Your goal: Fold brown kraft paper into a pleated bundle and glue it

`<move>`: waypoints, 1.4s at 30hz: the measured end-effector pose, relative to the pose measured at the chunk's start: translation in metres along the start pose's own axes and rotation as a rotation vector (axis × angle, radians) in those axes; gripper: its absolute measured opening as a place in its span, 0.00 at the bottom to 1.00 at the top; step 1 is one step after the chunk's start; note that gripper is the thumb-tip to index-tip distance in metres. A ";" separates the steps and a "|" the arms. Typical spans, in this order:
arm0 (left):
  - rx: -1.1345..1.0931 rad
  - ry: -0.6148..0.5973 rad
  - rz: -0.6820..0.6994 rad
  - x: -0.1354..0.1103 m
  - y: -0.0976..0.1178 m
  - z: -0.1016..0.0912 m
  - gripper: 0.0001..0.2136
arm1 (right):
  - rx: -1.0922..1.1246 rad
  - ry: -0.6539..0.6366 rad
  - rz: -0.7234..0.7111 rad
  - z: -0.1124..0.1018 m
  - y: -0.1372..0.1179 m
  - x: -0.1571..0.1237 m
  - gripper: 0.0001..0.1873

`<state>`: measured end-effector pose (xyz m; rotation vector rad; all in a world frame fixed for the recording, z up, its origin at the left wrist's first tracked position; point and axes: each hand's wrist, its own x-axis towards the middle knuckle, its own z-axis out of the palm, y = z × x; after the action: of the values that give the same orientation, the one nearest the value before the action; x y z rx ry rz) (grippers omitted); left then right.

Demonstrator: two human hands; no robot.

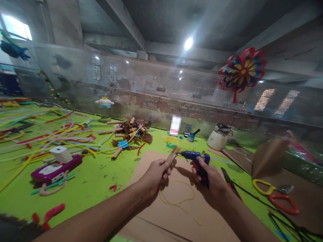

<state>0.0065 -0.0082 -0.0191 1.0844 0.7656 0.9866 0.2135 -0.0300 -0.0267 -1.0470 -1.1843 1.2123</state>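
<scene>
I have left hand (pixel 157 170) pinching roll (pixel 172 156) above cardboard (pixel 166 220), right hand (pixel 212 173) wrapped around glue gun (pixel 192 155) beside roll's far end; roll likely light, stiff, crushable, best held gently near base

I logged a bright green, flat tabletop (pixel 94 179) with dark spots on its surface. At left I recorded loose, thin strips in yellow, red and pink (pixel 68 131), and a glossy purple, box-shaped electrical unit (pixel 46 176). Toward the far edge lay a heap of rolled brown tubes (pixel 131 131); to its right stood a small blue jar (pixel 191 137). A flat tan cardboard sheet (pixel 174 218) covered the near middle.
</scene>
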 end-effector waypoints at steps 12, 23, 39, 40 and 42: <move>0.012 -0.026 0.009 0.003 -0.006 -0.001 0.10 | 0.085 0.072 -0.015 -0.009 0.000 0.007 0.21; 0.021 0.023 -0.004 0.003 -0.006 -0.001 0.12 | -0.083 -0.070 -0.039 0.003 -0.014 -0.006 0.22; 0.006 0.005 -0.021 0.002 -0.007 0.000 0.13 | -0.033 0.057 -0.066 -0.016 0.001 0.009 0.22; 0.007 0.002 -0.023 0.001 -0.006 0.000 0.13 | -0.035 0.075 -0.065 -0.018 0.000 0.010 0.22; 0.004 -0.008 -0.028 0.001 -0.005 0.000 0.12 | -0.034 0.111 -0.069 -0.021 -0.001 0.011 0.22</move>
<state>0.0085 -0.0084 -0.0242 1.0776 0.7750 0.9570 0.2343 -0.0187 -0.0274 -1.0759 -1.1491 1.0706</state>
